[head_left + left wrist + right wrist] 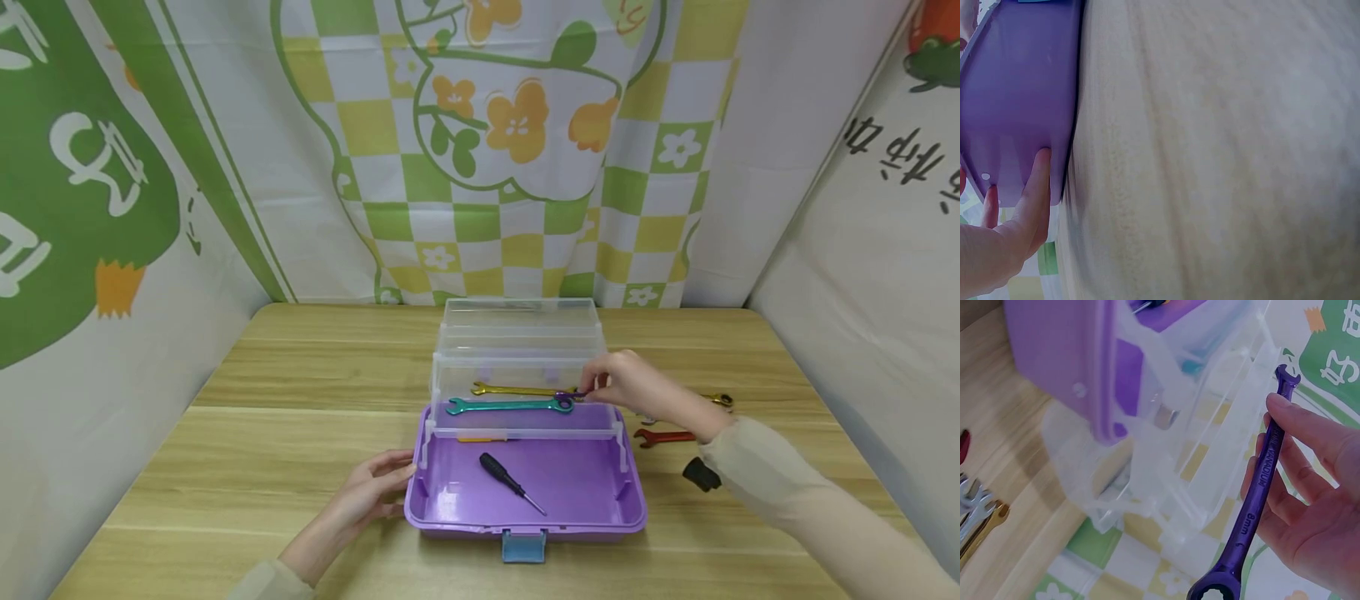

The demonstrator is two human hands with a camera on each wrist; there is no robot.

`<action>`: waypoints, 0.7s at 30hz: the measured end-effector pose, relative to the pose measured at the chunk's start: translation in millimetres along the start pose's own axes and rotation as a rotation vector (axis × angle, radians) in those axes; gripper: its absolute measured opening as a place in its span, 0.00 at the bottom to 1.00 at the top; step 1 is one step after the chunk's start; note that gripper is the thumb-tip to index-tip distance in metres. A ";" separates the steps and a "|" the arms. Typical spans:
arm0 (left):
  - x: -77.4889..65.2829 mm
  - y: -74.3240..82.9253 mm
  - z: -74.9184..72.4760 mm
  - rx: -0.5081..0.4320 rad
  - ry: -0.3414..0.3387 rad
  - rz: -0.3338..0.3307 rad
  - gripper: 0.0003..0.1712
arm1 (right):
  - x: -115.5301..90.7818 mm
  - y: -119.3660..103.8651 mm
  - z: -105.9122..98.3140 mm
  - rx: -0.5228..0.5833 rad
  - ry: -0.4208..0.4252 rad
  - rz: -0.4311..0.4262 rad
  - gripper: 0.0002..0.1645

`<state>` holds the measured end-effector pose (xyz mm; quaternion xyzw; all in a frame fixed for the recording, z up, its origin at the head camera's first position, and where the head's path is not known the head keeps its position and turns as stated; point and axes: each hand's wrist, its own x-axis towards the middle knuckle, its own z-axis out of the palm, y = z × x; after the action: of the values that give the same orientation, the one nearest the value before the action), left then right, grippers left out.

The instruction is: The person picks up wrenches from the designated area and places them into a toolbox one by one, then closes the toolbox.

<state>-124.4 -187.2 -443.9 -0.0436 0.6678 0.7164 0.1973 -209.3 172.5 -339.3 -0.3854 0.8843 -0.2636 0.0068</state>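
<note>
A purple toolbox (pixel 577 492) stands with its clear upper part (pixel 525 337) raised behind it. My left hand (pixel 360 493) rests its fingers against the box's left side, as the left wrist view also shows on the purple wall (pixel 1022 81). Above the right end of the clear tray, my right hand (pixel 633 387) pinches a purple wrench (pixel 1260 481) between thumb and fingers; it is marked 8mm. A teal wrench (pixel 510 406) and a gold wrench (pixel 517 390) lie across the tray area. Inside the box is a black-handled screwdriver (pixel 501 472); an orange handle (pixel 480 439) shows partly behind the tray edge.
Right of the box, a red wrench (pixel 662 437), another gold wrench (pixel 988 528) and silver wrenches (pixel 974 503) lie on the wooden table (pixel 285 400). A small black object (pixel 701 475) is near the right sleeve. Patterned curtains (pixel 517 233) hang behind the table.
</note>
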 end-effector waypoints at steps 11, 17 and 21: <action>0.3 -2.2 0.2 0.014 -0.004 -0.007 0.36 | 24.0 -11.2 8.0 0.080 -0.070 0.074 0.02; 0.4 -1.5 0.7 0.011 0.006 -0.007 0.35 | 35.1 -13.3 15.1 0.074 -0.084 0.061 0.03; 0.6 -0.5 1.1 0.006 0.010 -0.005 0.35 | 42.0 -13.3 20.5 0.074 -0.088 0.046 0.03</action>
<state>-124.5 -186.0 -444.4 -0.0481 0.6709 0.7136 0.1959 -225.4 126.8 -342.6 -0.3758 0.8814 -0.2786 0.0661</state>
